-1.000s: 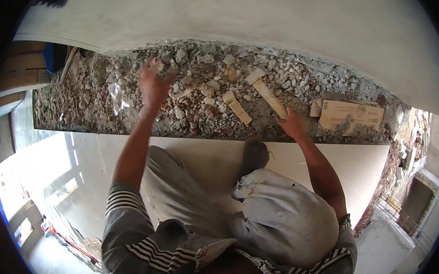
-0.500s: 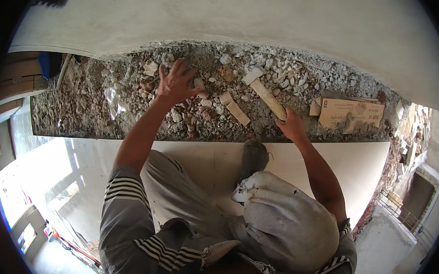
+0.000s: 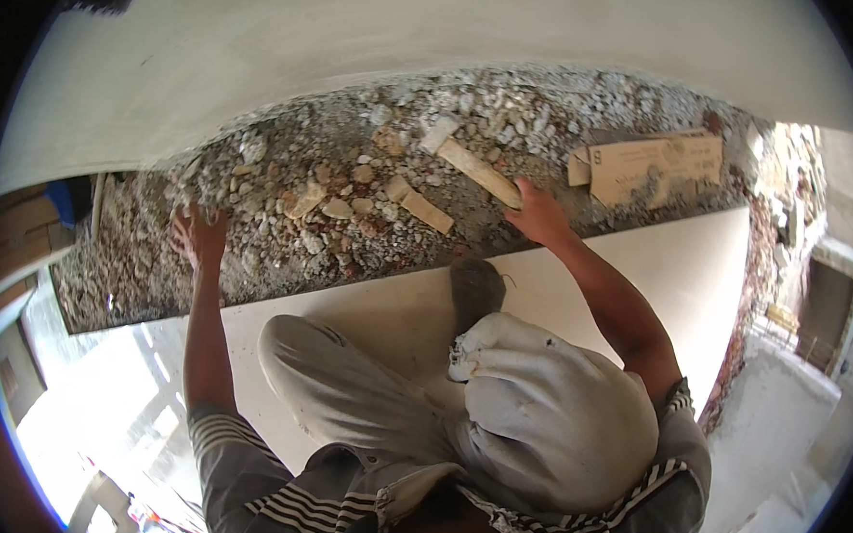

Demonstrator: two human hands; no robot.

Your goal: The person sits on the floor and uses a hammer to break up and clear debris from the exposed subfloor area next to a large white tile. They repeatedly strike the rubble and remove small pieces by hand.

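My right hand (image 3: 541, 213) is closed around the end of a hammer's wooden handle. The hammer (image 3: 480, 173) lies low over the rubble with its pale, dusty head pointing up and to the left. At the left part of the rubble strip (image 3: 283, 249), my left hand (image 3: 199, 235) reaches down to the stones with its fingers apart. What lies right under those fingertips is hidden. Between my hands, a pale wooden piece (image 3: 424, 211) rests on the gravel, close to several larger stones.
A torn, dusty cardboard piece (image 3: 655, 170) lies right of the hammer. A plain wall (image 3: 439, 26) bounds the far side of the rubble. Large pale tiled floor (image 3: 367, 297) runs along the near side, under my foot (image 3: 477, 287). Boxes (image 3: 19, 226) stand at the far left.
My left hand has moved left and nearer along the rubble, to where a clear plastic scrap lay. My right hand still holds the hammer. The view has turned and shifted.
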